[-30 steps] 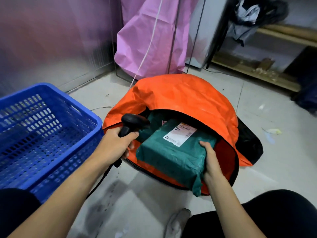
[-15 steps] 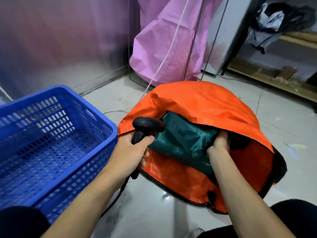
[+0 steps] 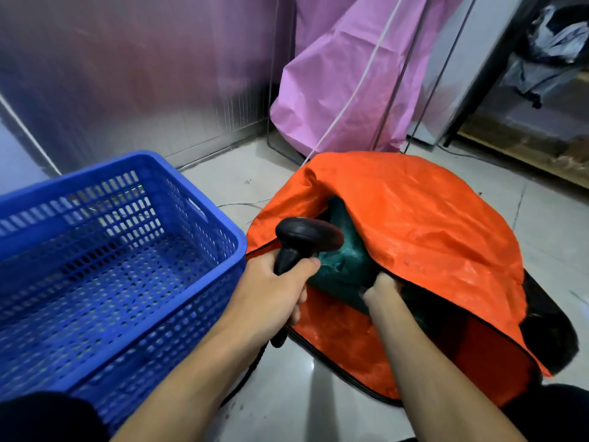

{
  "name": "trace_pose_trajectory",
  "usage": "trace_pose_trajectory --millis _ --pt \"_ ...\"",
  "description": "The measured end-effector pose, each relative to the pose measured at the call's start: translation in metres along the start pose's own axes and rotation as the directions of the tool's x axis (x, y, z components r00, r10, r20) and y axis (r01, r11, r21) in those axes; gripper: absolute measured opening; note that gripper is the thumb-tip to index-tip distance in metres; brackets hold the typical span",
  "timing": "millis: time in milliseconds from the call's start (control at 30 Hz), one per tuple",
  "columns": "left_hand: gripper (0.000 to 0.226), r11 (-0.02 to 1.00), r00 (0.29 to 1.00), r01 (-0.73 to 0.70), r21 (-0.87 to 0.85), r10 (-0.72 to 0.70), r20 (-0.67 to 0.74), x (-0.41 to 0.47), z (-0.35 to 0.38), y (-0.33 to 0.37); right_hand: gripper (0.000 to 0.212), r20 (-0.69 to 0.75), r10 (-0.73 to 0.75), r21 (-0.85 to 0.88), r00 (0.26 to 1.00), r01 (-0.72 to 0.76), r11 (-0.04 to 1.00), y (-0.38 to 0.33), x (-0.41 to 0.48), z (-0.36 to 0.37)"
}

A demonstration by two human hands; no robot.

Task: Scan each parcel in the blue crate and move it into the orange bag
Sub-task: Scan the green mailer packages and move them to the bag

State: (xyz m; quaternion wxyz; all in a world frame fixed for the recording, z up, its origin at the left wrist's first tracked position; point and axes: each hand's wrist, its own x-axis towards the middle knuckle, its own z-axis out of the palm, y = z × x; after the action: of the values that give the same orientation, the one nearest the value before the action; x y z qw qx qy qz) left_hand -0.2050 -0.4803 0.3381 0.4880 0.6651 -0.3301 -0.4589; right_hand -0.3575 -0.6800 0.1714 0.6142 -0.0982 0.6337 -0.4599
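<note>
The orange bag [image 3: 414, 231] lies open on the floor at centre right. A green parcel [image 3: 342, 266] sits deep in its mouth, mostly covered by the orange flap. My right hand [image 3: 381, 287] reaches into the opening and its fingers are hidden behind the parcel and flap, gripping the parcel's near edge. My left hand [image 3: 271, 295] grips the handle of a black barcode scanner [image 3: 306, 237] just left of the bag's mouth. The blue crate [image 3: 105, 256] stands at the left, and no parcel shows inside it.
A pink plastic sheet [image 3: 344, 78] hangs over a metal frame behind the bag. A white cord [image 3: 357, 87] runs down across it. A wooden shelf with dark bags [image 3: 554, 52] stands at the far right. Pale floor tiles [image 3: 287, 393] lie between crate and bag.
My right hand has pushed the green parcel further into the orange bag, and the flap now covers most of it. The scanner hand has stayed beside the bag's mouth.
</note>
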Motion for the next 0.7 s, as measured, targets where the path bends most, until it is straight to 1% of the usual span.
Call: trace_pose_trajectory --millis 33,67,100,167,200,233,300,367,433,467,567,633,700 --pt "0.035 1.0 1.0 -0.004 0.004 0.004 0.0 0.0 -0.001 0.0 0.039 0.005 0.0 -0.011 1.0 0.0 1.0 0.003 -0.013 0.001" --pt "0.035 1.0 1.0 -0.012 0.011 0.012 -0.005 0.0 -0.002 0.0 0.046 0.041 0.024 -0.075 0.999 -0.021 0.997 0.001 -0.028 -0.001" --pt "0.035 1.0 1.0 -0.018 0.016 0.018 -0.013 0.0 -0.002 0.0 0.053 0.095 0.056 -0.188 0.994 -0.037 0.981 0.002 -0.034 -0.004" --pt "0.036 1.0 0.999 -0.021 0.014 0.021 -0.025 0.0 -0.004 0.001 0.061 0.213 0.148 -0.424 0.966 -0.045 0.905 0.002 -0.042 -0.01" --pt "0.035 1.0 0.999 -0.022 0.007 0.022 -0.028 -0.001 -0.005 0.002 0.064 0.226 0.169 -0.514 0.959 -0.03 0.857 -0.003 -0.045 -0.012" --pt "0.035 1.0 0.999 -0.021 -0.004 0.02 -0.026 -0.001 -0.005 0.002 0.065 0.221 0.164 -0.571 0.961 -0.009 0.821 -0.008 -0.045 -0.012" --pt "0.034 1.0 1.0 -0.014 -0.025 0.014 -0.022 -0.002 -0.006 0.003 0.058 0.192 0.066 -0.644 0.979 0.075 0.762 -0.016 -0.044 -0.011" --pt "0.031 1.0 1.0 -0.017 -0.026 0.016 -0.017 -0.003 -0.007 0.004 0.046 0.21 -0.076 -0.653 0.975 0.198 0.731 -0.022 -0.045 -0.008" --pt "0.029 0.999 1.0 -0.03 -0.015 0.03 -0.006 -0.003 -0.008 0.004 0.037 0.24 -0.203 -0.669 0.95 0.313 0.674 -0.028 -0.049 -0.008" --pt "0.028 0.999 0.999 -0.033 -0.001 0.033 -0.007 -0.003 -0.01 0.005 0.037 0.262 -0.248 -0.664 0.932 0.361 0.655 -0.032 -0.055 -0.007" --pt "0.028 1.0 1.0 -0.028 0.003 0.028 -0.002 -0.002 -0.01 0.002 0.056 0.315 -0.37 -0.627 0.874 0.484 0.611 -0.052 -0.065 0.001" --pt "0.028 0.999 0.999 -0.032 0.015 0.032 0.003 -0.006 -0.012 0.004 0.059 0.329 -0.428 -0.497 0.842 0.54 0.679 -0.066 -0.072 0.01" --pt "0.028 0.999 1.0 -0.027 0.032 0.027 0.003 -0.005 -0.013 0.001 0.053 0.338 -0.421 -0.401 0.842 0.533 0.745 -0.08 -0.075 0.026"
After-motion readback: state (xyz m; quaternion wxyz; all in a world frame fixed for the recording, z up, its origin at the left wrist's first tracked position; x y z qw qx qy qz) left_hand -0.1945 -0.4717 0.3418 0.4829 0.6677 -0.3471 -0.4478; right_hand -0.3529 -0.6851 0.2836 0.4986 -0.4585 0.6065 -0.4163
